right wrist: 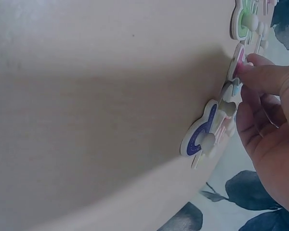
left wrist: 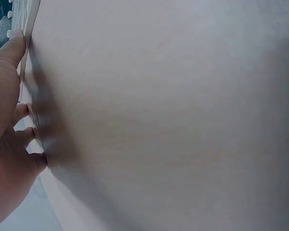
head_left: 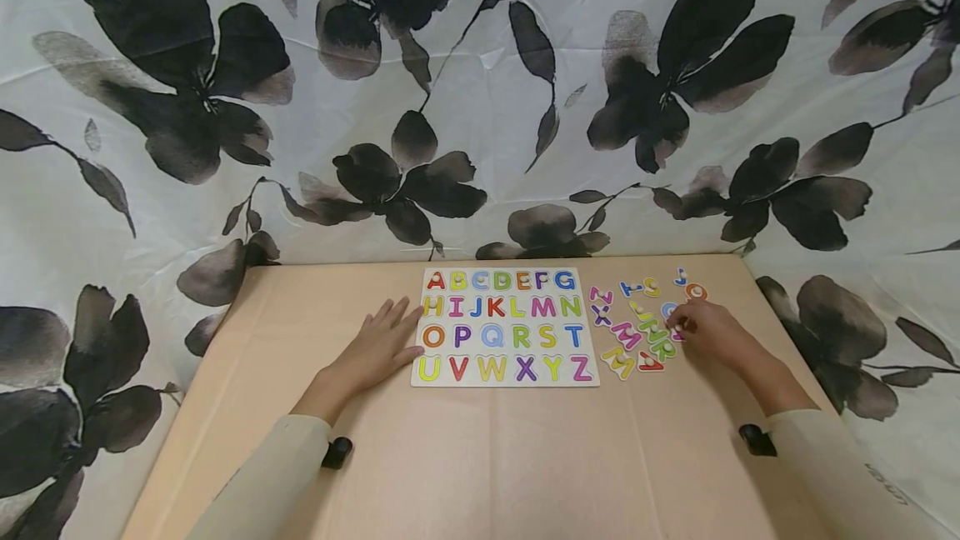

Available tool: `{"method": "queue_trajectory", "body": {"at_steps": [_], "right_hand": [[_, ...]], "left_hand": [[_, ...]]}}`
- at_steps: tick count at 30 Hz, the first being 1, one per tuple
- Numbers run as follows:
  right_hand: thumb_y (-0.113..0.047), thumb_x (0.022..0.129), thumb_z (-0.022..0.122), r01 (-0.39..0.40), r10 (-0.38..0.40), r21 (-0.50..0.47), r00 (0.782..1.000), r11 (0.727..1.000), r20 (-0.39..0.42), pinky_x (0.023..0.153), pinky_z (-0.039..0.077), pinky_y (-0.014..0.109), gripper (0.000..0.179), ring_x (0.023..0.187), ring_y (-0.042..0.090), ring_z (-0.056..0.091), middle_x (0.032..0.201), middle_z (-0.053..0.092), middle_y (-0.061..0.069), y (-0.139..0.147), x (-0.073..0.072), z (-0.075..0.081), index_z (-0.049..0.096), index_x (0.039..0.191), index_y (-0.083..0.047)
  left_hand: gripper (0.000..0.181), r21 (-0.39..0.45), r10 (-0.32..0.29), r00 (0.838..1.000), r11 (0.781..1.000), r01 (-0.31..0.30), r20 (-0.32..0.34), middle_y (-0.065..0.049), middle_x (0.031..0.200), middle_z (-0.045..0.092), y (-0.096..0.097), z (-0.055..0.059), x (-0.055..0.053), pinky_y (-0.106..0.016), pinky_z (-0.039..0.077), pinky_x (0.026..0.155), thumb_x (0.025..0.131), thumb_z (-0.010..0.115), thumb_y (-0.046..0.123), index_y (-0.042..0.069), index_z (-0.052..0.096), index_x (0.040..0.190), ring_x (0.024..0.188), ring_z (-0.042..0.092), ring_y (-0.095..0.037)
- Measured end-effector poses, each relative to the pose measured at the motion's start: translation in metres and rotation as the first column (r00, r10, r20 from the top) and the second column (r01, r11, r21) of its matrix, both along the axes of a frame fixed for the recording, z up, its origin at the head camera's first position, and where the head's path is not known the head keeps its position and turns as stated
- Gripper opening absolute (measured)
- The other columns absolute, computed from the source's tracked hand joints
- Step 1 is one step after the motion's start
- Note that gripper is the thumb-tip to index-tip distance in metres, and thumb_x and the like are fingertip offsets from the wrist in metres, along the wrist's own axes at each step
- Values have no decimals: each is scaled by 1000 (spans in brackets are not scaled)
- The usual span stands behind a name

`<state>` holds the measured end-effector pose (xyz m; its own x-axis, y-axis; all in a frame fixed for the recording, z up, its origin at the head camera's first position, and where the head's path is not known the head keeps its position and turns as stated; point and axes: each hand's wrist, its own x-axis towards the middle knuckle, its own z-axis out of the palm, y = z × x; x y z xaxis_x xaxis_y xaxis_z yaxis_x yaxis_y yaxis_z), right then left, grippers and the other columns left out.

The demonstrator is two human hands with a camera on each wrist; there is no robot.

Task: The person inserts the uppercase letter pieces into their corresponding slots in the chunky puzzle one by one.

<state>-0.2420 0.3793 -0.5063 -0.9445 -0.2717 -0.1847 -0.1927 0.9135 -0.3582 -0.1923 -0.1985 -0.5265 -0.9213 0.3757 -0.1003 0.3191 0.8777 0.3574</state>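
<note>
A white alphabet puzzle board (head_left: 495,387) with rows of coloured letters lies flat on the table. My left hand (head_left: 382,344) rests at its left edge, fingers spread, the thumb on the board near the O and U. In the left wrist view, the thumb (left wrist: 12,50) lies along the board's side. To the right of the board, my right hand (head_left: 712,340) reaches into a group of loose letter pieces. Its thumb and index finger pinch a small pink letter piece (right wrist: 237,62). Beside that, a purple letter piece (right wrist: 202,130) with a white knob lies on the table.
Several loose letters lie right of the board, among them a pink M (head_left: 626,335), a yellow piece (head_left: 619,362), a red piece (head_left: 649,362) and an orange O (head_left: 696,292). The tan table (head_left: 495,473) meets a floral cloth (head_left: 510,148) behind.
</note>
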Motion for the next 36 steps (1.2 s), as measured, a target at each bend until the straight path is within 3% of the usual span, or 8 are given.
{"method": "queue_trajectory", "body": {"at_steps": [9, 19, 27, 36], "right_hand": [[3, 90, 73, -39, 38, -12, 998, 999, -50, 76, 58, 43, 12, 85, 25, 64, 94, 70, 8, -6, 1, 12, 75, 99, -4], [-5, 93, 74, -90, 86, -60, 994, 994, -69, 70, 51, 32, 6, 84, 19, 59, 90, 65, 4, -36, -1, 24, 71, 97, -8], [-11, 94, 76, -67, 66, -85, 998, 994, -15, 67, 52, 27, 7, 81, 18, 56, 88, 63, 2, -64, -4, 22, 69, 98, -11], [-15, 96, 72, -106, 107, -143, 994, 984, 3, 61, 48, 24, 7, 79, 17, 55, 86, 59, 2, -102, -9, 20, 66, 98, -11]], "left_hand": [[74, -4, 4, 1000, 1000, -4, 12, -20, 171, 22, 0, 0, 0, -72, 17, 122, 103, 59, 48, 15, 33, 163, 157, 15, -48], [73, 8, 2, 1000, 1000, -2, 0, -20, 170, 23, 0, 0, -1, -72, 18, 122, 102, 61, 46, 15, 34, 163, 157, 17, -48], [74, 6, -4, 1000, 1000, 4, 2, -19, 171, 23, 0, -1, -2, -72, 18, 122, 102, 60, 49, 16, 33, 163, 158, 16, -47], [76, 8, 3, 1000, 1000, -3, 17, -19, 171, 21, 0, -1, -2, -72, 16, 123, 101, 60, 51, 16, 32, 163, 158, 14, -47]]}}
